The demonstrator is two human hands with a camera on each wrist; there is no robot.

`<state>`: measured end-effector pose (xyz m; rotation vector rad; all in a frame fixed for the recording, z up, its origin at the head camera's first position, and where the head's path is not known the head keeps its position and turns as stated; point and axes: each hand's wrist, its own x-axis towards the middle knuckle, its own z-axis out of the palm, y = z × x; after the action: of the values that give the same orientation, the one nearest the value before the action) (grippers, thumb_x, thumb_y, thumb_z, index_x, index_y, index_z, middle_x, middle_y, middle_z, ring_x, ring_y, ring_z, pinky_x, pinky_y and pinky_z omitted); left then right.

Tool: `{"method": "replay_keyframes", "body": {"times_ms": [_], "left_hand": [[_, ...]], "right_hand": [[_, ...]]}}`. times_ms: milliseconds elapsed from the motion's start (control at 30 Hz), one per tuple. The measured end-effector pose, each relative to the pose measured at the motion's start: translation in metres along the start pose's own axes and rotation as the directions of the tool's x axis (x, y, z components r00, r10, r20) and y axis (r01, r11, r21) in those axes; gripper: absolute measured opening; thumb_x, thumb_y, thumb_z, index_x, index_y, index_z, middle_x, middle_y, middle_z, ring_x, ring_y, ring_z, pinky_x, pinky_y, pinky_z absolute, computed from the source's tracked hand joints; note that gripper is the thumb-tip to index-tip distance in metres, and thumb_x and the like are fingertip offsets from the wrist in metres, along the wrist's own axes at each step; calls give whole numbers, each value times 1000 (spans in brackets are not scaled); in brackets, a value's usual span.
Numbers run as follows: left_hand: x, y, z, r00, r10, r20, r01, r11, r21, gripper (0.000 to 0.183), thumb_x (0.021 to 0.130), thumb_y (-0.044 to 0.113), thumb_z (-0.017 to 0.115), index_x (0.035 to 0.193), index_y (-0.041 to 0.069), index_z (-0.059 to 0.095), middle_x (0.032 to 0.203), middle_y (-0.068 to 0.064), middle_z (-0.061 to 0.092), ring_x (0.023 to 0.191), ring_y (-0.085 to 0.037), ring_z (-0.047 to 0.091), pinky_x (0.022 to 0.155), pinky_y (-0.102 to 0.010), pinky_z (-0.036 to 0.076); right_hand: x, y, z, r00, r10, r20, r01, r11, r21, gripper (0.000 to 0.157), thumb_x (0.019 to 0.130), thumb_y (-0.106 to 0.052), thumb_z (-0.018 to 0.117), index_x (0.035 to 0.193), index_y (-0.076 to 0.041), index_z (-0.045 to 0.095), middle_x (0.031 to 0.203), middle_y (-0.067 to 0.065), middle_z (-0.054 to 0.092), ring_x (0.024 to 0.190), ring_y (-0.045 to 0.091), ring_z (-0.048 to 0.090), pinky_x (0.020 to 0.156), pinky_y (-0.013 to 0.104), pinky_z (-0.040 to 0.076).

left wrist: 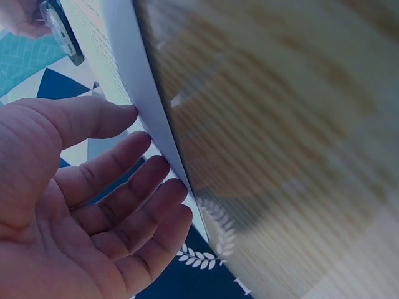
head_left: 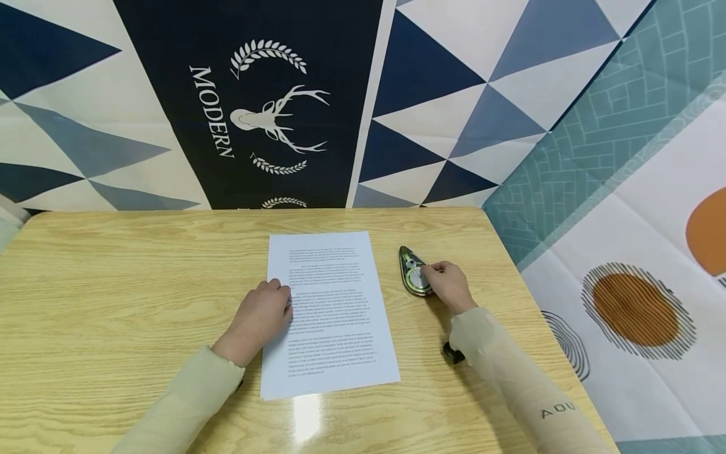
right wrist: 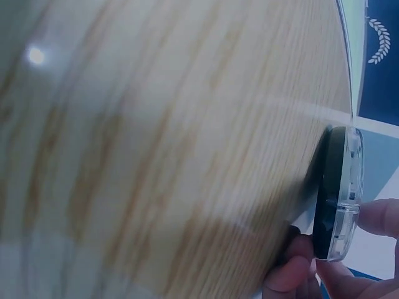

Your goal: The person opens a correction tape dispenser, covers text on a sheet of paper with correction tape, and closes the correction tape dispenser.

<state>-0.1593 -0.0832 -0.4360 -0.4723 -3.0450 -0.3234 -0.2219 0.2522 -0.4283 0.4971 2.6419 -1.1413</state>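
Note:
A stack of printed paper [head_left: 334,353] lies on the wooden table, its text facing up. At its left edge, my left hand [head_left: 262,318] has its fingertips on the paper; the left wrist view shows those loosely bent fingers [left wrist: 128,218] along the edge, with the palm empty. To the right of the stack is a teardrop-shaped correction tape [head_left: 413,271] with a dark body and a clear cover. My right hand [head_left: 450,287] pinches its right side. In the right wrist view, the thumb is on the clear face of the correction tape [right wrist: 336,193] and fingers are under its lower end.
The wooden table [head_left: 130,284] meets a patterned wall cloth [head_left: 283,113] at its back edge. Another cloth [head_left: 635,284] with brown ovals hangs beyond the right edge. A small black object [head_left: 453,353] shows under the right sleeve.

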Motion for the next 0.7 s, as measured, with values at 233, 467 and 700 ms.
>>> {"method": "replay_keyframes", "body": {"times_ms": [233,467,700], "left_hand": [[0,0,1,1000,-2,-2,2,1000,-1,12,84,13,64,84,1,64,73,-7,53,65,-20,45,57,-33,41],[-1,1,1,1000,2,-8,-2,1000,0,12,83,12,64,83,1,64,72,-6,52,65,-20,45,56,-33,40],[-1,0,1,1000,-4,-5,4,1000,-1,12,83,13,64,84,1,64,73,-7,53,66,-20,45,57,-33,41]], "right_hand": [[0,0,0,1000,-6,-11,6,1000,-17,44,94,-36,46,121,-3,54,117,18,54,94,25,52,73,32,43],[-3,-2,-1,1000,3,-13,-3,1000,-8,42,92,-36,48,119,-3,55,114,17,55,92,25,52,72,31,42],[-4,-2,-1,1000,12,-23,-12,1000,-9,41,91,-35,49,119,-5,54,115,15,54,91,25,51,71,32,42]]}}
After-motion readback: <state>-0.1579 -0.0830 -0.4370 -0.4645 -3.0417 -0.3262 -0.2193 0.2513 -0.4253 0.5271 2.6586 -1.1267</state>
